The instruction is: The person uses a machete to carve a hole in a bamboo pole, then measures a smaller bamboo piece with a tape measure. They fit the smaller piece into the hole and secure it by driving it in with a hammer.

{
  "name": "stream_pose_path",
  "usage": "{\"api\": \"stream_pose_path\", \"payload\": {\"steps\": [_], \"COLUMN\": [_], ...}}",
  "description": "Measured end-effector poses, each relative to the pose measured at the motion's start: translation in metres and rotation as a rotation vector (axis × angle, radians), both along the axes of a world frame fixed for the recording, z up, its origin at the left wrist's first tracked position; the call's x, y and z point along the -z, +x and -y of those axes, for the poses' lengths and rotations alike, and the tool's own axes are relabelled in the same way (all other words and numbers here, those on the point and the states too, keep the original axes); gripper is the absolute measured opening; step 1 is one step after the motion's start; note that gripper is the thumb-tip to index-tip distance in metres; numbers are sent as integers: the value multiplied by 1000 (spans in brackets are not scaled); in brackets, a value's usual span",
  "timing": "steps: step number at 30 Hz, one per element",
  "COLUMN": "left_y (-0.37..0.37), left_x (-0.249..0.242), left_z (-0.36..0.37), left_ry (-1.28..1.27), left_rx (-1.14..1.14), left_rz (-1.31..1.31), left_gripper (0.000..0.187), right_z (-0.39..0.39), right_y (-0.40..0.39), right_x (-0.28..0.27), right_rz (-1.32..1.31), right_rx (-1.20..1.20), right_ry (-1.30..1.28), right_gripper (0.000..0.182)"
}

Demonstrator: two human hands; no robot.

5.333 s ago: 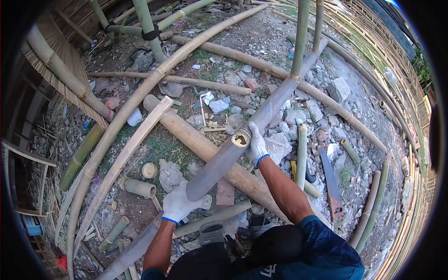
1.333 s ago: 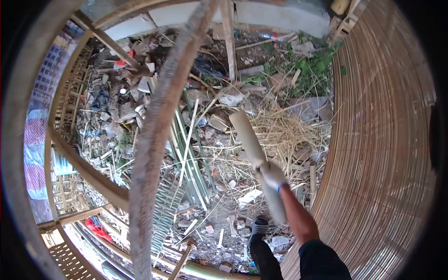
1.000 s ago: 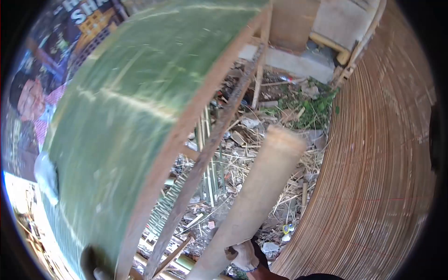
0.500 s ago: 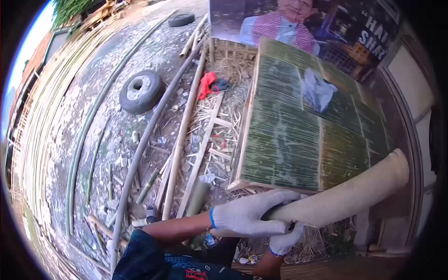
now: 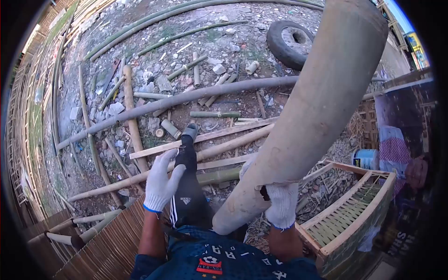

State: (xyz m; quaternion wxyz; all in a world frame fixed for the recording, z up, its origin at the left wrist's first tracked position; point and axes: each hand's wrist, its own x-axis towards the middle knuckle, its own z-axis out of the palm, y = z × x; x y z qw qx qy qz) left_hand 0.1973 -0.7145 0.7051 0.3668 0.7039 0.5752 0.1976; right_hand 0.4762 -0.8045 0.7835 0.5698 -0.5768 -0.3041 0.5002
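Note:
A thick, tan-grey bamboo pole (image 5: 313,109) slants up from my lap to the upper right. It has a dark, jagged hole in its side near the lower end. My right hand (image 5: 282,203), in a white knit glove, grips the pole beside that hole. Glove fingertips show on the pole's far side; the rest of those fingers are hidden behind it. To the left, my left hand (image 5: 161,184), gloved too, is raised over my leg with thumb and fingers apart, holding nothing and not touching the pole.
Long bamboo poles (image 5: 186,99) lie across the rubble-strewn ground. A tyre (image 5: 289,44) lies farther off. At the right stands a wooden frame (image 5: 357,212) with woven strips, a paint can (image 5: 365,159) behind it. A slatted bamboo panel (image 5: 109,242) is at lower left.
The view has swung round towards the yard. The pole has gone from pointing right to slanting steeply upward. My left hand has let go of it; my right hand still grips it.

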Motion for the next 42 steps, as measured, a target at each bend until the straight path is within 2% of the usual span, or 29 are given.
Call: {"api": "stream_pose_path", "payload": {"steps": [2,4,6,7,8,10,12,15,18,19,21,26,27,31,34,35,36,38,39,40,42], "left_y": [-82,-153,-195,-208,-215,-219,-218,-194,-170,-162,-145,-122,-110,-59,-14,13,35,58,79,61,112], "left_x": [41,67,75,75,76,74,79,87,119,109,90,82,144,169,200,259,268,256,271,192,221], "left_z": [-13,-11,-6,-2,4,13,29,55,78,68,40,-12,2,-45,-91,-88,-120,-186,-227,-293,-365], "left_ry": [28,-215,-517,-621,-730,-926,-1104,-1158,-1142,-1069,-944,-592,-452,-441,-501,-607,-430,-508,-435,-582,-442], "left_rx": [-175,-315,-552,-589,-630,-786,-831,-923,-1048,-1071,-1127,-1586,-1676,-2024,-2157,-2166,-2320,-2282,-2413,-2410,-2460], "left_rz": [-393,-634,-733,-771,-801,-665,-525,-259,-1,-69,-210,345,540,708,801,717,816,611,514,646,655], "left_gripper": [53,53,60,63,66,69,77,86,80,79,76,58,55,55,59,60,62,61,58,55,65], "right_z": [-82,-167,-252,-286,-321,-377,-422,-472,-508,-517,-540,-582,-590,-621,-670,-691,-715,-781,-821,-857,-931], "right_y": [-30,-60,-97,-108,-123,-153,-174,-201,-220,-229,-244,-299,-311,-349,-368,-377,-384,-401,-411,-413,-445], "right_x": [7,-2,-5,-7,-11,-22,-34,-64,-92,-95,-103,-107,-105,-89,-61,-54,-47,-17,1,17,39], "right_rz": [73,52,33,191,179,151,133,168,251,213,325,430,412,382,374,355,339,364,378,402,419], "right_rx": [-124,-225,-290,-391,-425,-481,-557,-645,-773,-793,-886,-1132,-1190,-1409,-1561,-1585,-1617,-1687,-1726,-1771,-1879], "right_ry": [-21,-78,-121,-152,-141,-117,-145,-105,-114,-90,-73,10,8,-25,-62,-75,-92,-83,-77,-59,16], "right_gripper": [50,48,45,46,46,46,44,43,42,41,41,42,42,42,42,42,42,42,42,42,41]}}
